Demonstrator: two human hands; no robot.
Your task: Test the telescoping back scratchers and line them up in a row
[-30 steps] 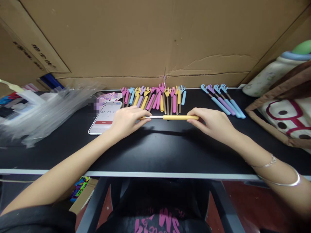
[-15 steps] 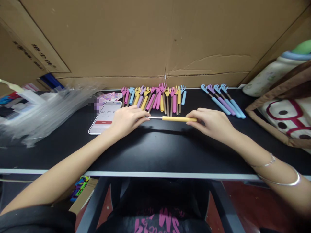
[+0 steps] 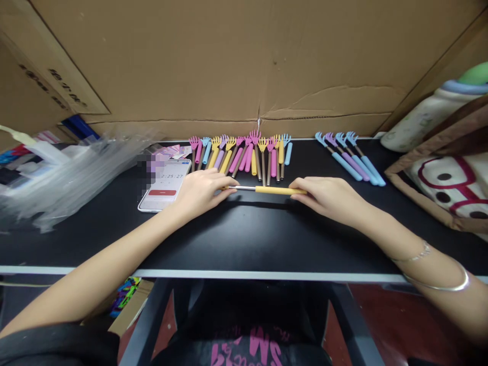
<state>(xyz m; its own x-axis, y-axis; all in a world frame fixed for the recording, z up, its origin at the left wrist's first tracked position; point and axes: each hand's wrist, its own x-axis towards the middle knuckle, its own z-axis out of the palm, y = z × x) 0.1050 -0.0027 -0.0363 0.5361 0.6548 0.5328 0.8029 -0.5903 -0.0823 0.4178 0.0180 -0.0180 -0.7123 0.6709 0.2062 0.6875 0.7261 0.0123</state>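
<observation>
L hand (image 3: pixel 202 190) & R hand (image 3: pixel 330 199) pinch opp. ends of yellow scratcher (image 3: pixel 277 190) mid-frame, prob. mid-sleeving; 4 sleeved scratchers (image 3: pixel 355 166) centre-right look done, bare scratchers (image 3: pixel 263 169) above centre prob. left.

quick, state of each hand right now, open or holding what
Left hand: closed, pinching the yellow-handled scratcher at its metal-rod end
Right hand: closed, pinching the yellow handle near its outer end

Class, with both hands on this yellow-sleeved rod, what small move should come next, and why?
Probably a gentle push of the yellow sleeve toward the left hand: the right hand pinches its outer end, the left holds the metal rod, and bare metal shows between.
</observation>
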